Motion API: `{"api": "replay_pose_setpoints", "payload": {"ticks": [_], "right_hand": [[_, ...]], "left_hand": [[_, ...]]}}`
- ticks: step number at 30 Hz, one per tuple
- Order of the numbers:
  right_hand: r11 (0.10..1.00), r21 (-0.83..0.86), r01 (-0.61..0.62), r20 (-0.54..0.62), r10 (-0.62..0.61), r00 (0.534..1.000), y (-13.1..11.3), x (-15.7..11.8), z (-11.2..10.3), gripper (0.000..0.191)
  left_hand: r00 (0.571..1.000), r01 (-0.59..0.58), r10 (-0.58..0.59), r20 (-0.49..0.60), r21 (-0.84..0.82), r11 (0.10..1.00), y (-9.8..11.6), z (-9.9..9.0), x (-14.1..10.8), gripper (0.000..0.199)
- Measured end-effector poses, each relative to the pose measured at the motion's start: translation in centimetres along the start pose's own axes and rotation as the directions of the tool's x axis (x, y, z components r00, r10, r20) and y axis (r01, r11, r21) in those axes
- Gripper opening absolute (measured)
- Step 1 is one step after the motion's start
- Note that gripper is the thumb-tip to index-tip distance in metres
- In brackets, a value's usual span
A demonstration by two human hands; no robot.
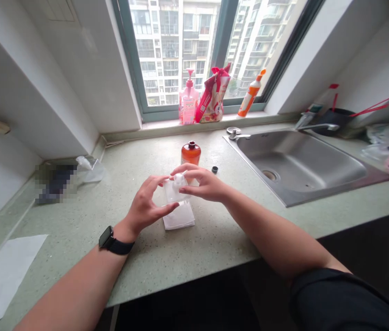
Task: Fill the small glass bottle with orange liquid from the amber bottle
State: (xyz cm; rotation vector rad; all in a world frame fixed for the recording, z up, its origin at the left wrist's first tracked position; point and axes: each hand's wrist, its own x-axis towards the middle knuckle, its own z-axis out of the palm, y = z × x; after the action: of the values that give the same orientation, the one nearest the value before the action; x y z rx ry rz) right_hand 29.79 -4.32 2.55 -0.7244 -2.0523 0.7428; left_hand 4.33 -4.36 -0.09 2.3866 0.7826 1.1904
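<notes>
My left hand (143, 204) curves around the left side of a small clear bottle (173, 191), its thumb along the lower edge. Opposite it, my right hand (203, 183) closes thumb and fingers about the bottle's top near its neck. Below the bottle lies a folded white tissue (180, 217) on the counter. Just behind my right hand stands an uncapped amber-brown bottle (191, 151), partly hidden by my fingers. A small black cap (214, 169) rests to the right of it.
A white pump head (83, 162) on a clear container sits at the left, near a blurred-out dark item. White paper (11, 271) lies front left. To the right is a steel sink (301, 161). A pink pump bottle (188, 103), red bag (214, 94) and orange bottle (248, 97) line the sill.
</notes>
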Motion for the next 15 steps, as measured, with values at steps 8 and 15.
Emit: {"api": "replay_pose_setpoints", "payload": {"ticks": [8, 15], "right_hand": [[0.955, 0.276, -0.11, -0.003, 0.115, 0.993, 0.9, 0.2, -1.8, 0.035], [0.904, 0.412, -0.111, -0.339, 0.265, 0.903, 1.0, -0.8, -7.5, 0.043]], "left_hand": [[0.995, 0.063, -0.053, 0.084, -0.121, 0.991, -0.7, 0.4, -0.6, 0.085], [0.99, 0.129, -0.125, 0.065, -0.057, 0.99, -1.0, 0.4, -0.4, 0.048]]}}
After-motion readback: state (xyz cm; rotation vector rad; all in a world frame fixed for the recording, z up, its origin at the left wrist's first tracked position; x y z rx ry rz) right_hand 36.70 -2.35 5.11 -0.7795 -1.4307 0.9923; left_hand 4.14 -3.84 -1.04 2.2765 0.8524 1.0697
